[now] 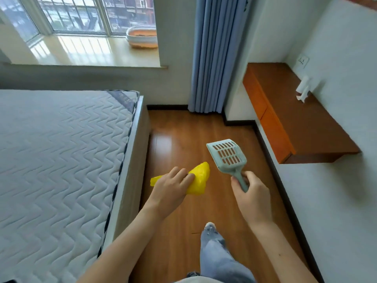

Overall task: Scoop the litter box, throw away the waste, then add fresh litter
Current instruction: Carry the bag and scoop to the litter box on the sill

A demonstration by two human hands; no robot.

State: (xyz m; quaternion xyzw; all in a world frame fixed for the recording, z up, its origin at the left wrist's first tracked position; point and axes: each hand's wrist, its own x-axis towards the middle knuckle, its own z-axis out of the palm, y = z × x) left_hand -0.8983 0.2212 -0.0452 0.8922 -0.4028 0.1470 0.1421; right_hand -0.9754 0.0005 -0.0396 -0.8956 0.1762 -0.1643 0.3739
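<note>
**Presently: tools in hand, litter box not in view**

Largest item is the bed (57,160), filling the left side; its wooden side edge runs away from the person and bounds a corridor of wood floor (183,129). On the right a white wall and a wall-mounted orange tabletop (295,111) overhang that corridor, with a small white item resting on its far end. Straight ahead hangs a blue curtain (212,54); beyond the bed a window sill (81,52) carries an oval basket (141,36), contents not discernible.

One leg in jeans (216,254) is stepped forward on the floor between the arms.

Left hand (171,186) is curled round a crumpled yellow bag (199,177), which sticks out on both sides of the fist. Right hand (251,193) grips the handle of a pale blue slotted scoop (226,154), its long axis running up and slightly left from the hand, the slotted blade ahead and seemingly clean.

No litter box is visible; its bearing from either hand cannot be stated. Judgement: scooping has not begun and the person must first reach the box. Open room lies forward along the floor strip, narrowing between bed edge and the overhanging tabletop corner, which is the likeliest snag for the scoop-side arm.
</note>
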